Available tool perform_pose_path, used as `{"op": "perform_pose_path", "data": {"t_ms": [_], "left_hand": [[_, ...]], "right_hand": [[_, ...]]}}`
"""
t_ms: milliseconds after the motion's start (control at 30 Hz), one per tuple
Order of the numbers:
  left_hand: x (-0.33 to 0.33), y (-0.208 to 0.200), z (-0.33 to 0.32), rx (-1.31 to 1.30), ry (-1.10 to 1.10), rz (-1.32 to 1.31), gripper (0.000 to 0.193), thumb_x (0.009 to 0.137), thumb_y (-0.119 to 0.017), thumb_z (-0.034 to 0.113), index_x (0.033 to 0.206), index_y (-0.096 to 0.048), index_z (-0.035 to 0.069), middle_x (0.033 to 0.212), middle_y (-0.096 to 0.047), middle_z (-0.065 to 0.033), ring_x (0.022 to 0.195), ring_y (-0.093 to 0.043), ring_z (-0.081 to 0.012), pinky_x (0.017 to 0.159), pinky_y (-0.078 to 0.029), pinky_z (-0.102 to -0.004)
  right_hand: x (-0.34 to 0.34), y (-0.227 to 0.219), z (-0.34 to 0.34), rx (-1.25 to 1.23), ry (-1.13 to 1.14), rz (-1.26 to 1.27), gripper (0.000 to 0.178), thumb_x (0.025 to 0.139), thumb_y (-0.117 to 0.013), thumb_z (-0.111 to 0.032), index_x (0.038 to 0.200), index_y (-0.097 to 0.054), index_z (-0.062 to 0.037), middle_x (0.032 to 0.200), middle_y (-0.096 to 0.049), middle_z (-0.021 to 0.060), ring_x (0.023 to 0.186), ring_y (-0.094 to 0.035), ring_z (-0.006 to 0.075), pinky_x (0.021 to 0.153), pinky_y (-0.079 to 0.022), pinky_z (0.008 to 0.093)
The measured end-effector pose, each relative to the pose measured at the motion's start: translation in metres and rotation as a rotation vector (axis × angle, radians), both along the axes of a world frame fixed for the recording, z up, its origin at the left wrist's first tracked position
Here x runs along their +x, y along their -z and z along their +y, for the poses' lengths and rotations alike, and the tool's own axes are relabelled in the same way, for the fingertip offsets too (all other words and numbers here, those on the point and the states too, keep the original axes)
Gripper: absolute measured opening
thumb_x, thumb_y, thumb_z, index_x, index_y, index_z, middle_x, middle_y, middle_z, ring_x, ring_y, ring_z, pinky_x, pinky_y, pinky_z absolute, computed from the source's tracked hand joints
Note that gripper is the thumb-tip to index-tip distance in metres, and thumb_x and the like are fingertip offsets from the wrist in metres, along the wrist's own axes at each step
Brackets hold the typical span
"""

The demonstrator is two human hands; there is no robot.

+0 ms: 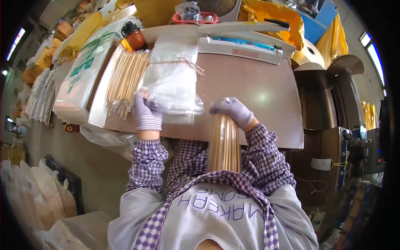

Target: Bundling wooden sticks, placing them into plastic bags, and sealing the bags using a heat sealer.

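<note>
Bundling wooden sticks at a worktop [260,98], with the stack of clear bags [173,50] as landmark. The right grip [234,111] is closed around the upper end of a film-sleeved stick bundle [225,143], which stands to the right of the stack's near end and closer to the person's body. The left grip [146,111] touches the stack's near left edge; whether its fingers pinch film cannot be told. Loose sticks [127,77] lie directly left of the stack; a long white device [241,50] lies right of its far end. Good practice, as judged here: encircle the bundle firmly so its ends stay level, and separate a single film layer with light fingertips, avoiding creases.
</note>
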State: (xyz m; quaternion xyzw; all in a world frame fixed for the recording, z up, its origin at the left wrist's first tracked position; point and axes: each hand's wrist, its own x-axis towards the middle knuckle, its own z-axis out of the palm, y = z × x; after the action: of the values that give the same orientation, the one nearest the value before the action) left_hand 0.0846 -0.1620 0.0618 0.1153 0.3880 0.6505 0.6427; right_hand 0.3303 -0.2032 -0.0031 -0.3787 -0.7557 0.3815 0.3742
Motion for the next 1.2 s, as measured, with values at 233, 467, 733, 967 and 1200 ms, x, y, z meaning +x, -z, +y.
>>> {"op": "perform_pose_path", "data": {"t_ms": [233, 467, 733, 967, 1200], "left_hand": [[0.045, 0.026, -0.013, 0.286, 0.557, 0.642, 0.015, 0.080, -0.066, 0.019, 0.083, -0.066, 0.005, 0.060, -0.056, 0.0009, 0.047, -0.047, -0.0046, 0.042, -0.037, -0.0191], [0.058, 0.028, -0.075, 1.496, 0.330, 1.293, 0.016, 0.081, -0.062, 0.013, 0.094, -0.066, 0.006, 0.077, -0.065, -0.0034, 0.061, -0.060, -0.0116, 0.050, -0.049, -0.0244], [0.031, 0.084, -0.122, 0.698, 1.081, 0.873, 0.016, 0.083, -0.060, 0.017, 0.090, -0.065, 0.003, 0.074, -0.063, -0.0131, 0.066, -0.060, -0.0216, 0.062, -0.048, -0.0306], [0.081, 0.004, 0.011, 0.773, 1.000, 1.442, 0.019, 0.084, -0.056, 0.018, 0.092, -0.064, 0.003, 0.078, -0.063, -0.0121, 0.066, -0.060, -0.0188, 0.061, -0.048, -0.0275], [0.193, 0.000, 0.024, 0.579, 2.471, 1.656, 0.047, 0.077, -0.058, 0.049, 0.104, -0.063, 0.012, 0.095, -0.064, -0.0139, 0.090, -0.060, -0.0265, 0.079, -0.047, -0.0322]], "right_hand": [[-0.028, -0.055, -0.025, -0.458, -0.264, 0.686, 0.022, 0.080, -0.059, -0.014, 0.096, -0.060, 0.0008, 0.095, -0.060, 0.0092, 0.091, -0.054, 0.0183, 0.085, -0.041, 0.0287], [-0.016, -0.009, -0.075, -0.579, 0.121, 0.885, 0.061, 0.083, -0.054, -0.028, 0.132, -0.030, -0.0004, 0.129, -0.040, 0.0126, 0.118, -0.039, 0.0196, 0.100, -0.030, 0.0325], [-0.029, 0.049, -0.189, -0.508, 0.416, 0.599, 0.075, 0.077, -0.059, -0.006, 0.138, -0.015, -0.0008, 0.143, -0.017, 0.0146, 0.133, -0.014, 0.0250, 0.108, -0.015, 0.0328], [0.039, -0.040, -0.052, -0.125, 0.115, -0.175, 0.045, 0.087, -0.052, -0.032, 0.124, -0.044, -0.0076, 0.123, -0.046, 0.0185, 0.111, -0.047, 0.0283, 0.094, -0.037, 0.0364], [0.334, 0.028, -0.003, -0.391, 1.216, -0.260, 0.069, 0.068, -0.065, -0.048, 0.117, -0.050, -0.0015, 0.124, -0.046, 0.0211, 0.113, -0.046, 0.0335, 0.093, -0.039, 0.0370]]}}
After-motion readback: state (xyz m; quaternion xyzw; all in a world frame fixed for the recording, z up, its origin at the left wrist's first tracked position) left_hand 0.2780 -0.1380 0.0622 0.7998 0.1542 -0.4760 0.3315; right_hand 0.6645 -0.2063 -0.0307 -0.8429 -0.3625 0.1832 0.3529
